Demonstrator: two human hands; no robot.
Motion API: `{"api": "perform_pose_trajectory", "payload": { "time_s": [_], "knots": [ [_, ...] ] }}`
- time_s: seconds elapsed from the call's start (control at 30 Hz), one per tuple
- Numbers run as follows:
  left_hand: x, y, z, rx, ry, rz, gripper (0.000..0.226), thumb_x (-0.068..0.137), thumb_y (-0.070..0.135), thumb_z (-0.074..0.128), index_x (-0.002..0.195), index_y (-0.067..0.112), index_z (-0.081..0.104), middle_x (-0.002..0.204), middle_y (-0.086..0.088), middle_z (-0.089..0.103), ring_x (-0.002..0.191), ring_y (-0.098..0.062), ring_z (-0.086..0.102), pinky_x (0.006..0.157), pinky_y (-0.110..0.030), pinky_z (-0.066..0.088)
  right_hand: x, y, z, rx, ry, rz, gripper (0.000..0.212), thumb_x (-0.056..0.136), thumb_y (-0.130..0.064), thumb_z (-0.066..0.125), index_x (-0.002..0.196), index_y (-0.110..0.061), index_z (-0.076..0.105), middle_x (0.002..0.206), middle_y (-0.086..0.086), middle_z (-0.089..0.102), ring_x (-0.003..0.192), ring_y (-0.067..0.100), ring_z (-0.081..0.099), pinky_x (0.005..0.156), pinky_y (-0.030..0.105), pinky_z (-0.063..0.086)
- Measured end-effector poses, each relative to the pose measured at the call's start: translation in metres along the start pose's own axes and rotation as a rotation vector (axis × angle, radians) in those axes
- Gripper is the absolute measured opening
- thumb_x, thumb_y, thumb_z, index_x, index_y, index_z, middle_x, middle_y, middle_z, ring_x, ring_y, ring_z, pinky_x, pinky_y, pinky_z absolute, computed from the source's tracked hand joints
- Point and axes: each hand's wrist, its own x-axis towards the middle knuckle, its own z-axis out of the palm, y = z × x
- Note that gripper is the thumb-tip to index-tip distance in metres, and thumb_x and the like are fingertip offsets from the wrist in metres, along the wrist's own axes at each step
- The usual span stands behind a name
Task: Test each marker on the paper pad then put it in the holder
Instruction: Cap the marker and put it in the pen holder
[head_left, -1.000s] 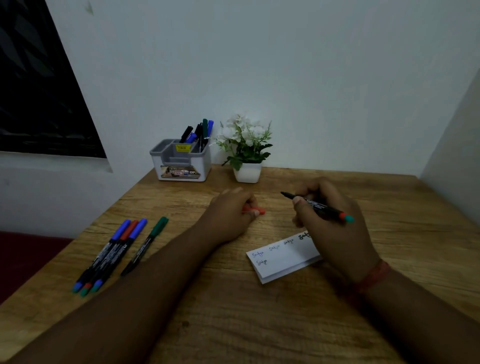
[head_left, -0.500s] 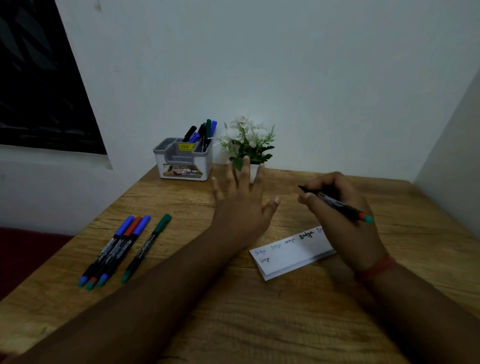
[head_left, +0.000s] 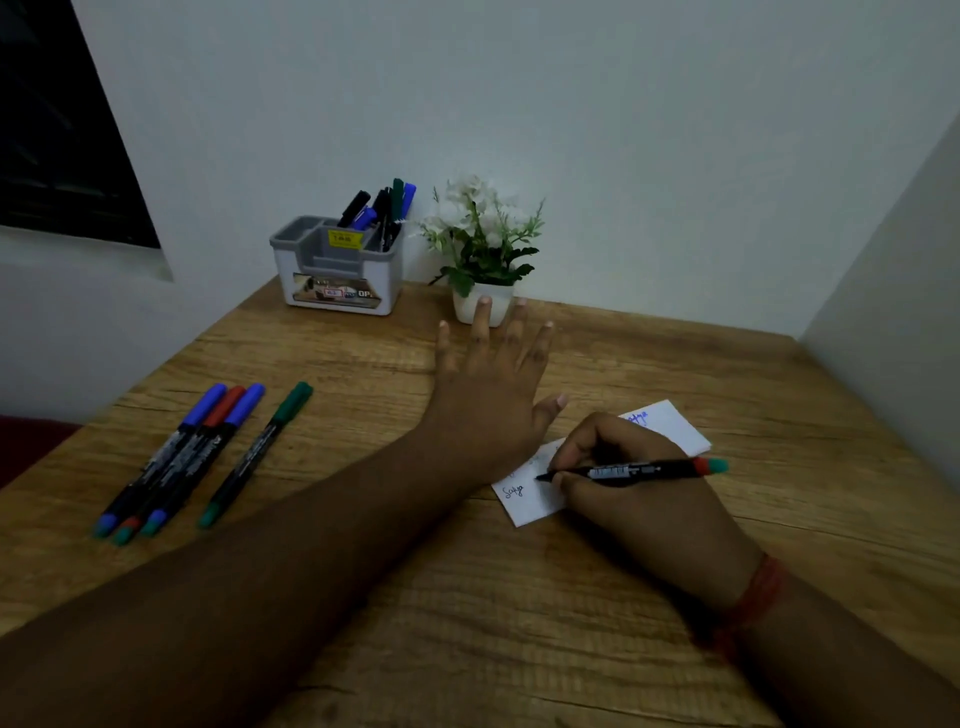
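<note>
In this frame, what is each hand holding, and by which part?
The right hand grips a marker low on its barrel, near the tip, over the pad. The left hand holds nothing, fingers spread.

We see a pale plaster wall (head_left: 623, 130), a dark window (head_left: 57, 130) at upper left (dimly lit), and a wood-grain table (head_left: 519, 623) below.
</note>
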Motion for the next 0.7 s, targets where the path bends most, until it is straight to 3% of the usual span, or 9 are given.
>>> {"api": "perform_pose_trajectory", "payload": {
  "time_s": [0.23, 0.47, 0.7],
  "knots": [
    [0.0007, 0.0004, 0.0001, -0.011, -0.020, 0.005, 0.077, 0.091, 0.065, 0.007, 0.156, 0.028, -0.011, 0.164, -0.004, -0.020, 0.147, -0.035, -0.026, 0.114, -0.067, -0.004, 0.0014, 0.0005, 0.0002, -0.003, 0.016, 0.028, 0.013, 0.081, -0.009, 0.074, 0.074, -0.020, 0.070, 0.083, -0.006, 0.074, 0.075, 0.007, 0.067, 0.066, 0.024, 0.053],
    [0.0003, -0.0007, -0.0017, -0.008, -0.021, 0.004, 0.075, 0.095, 0.064, 0.012, 0.156, 0.028, -0.011, 0.164, -0.004, -0.020, 0.148, -0.034, -0.025, 0.115, -0.067, -0.002, 0.0034, 0.0025, 0.0016, -0.012, 0.027, 0.050, 0.011, 0.081, -0.012, 0.073, 0.075, -0.020, 0.069, 0.083, -0.008, 0.073, 0.069, -0.001, 0.063, 0.058, 0.011, 0.046],
    [0.0006, -0.0001, -0.0033, 0.002, -0.025, 0.005, 0.075, 0.096, 0.065, 0.016, 0.156, 0.029, -0.010, 0.164, -0.004, -0.020, 0.148, -0.034, -0.025, 0.115, -0.067, -0.002, 0.0020, 0.0017, 0.0011, -0.013, 0.017, 0.044, 0.013, 0.081, -0.011, 0.074, 0.074, -0.020, 0.069, 0.083, -0.009, 0.073, 0.074, 0.000, 0.064, 0.061, 0.012, 0.047]
  ]
}}
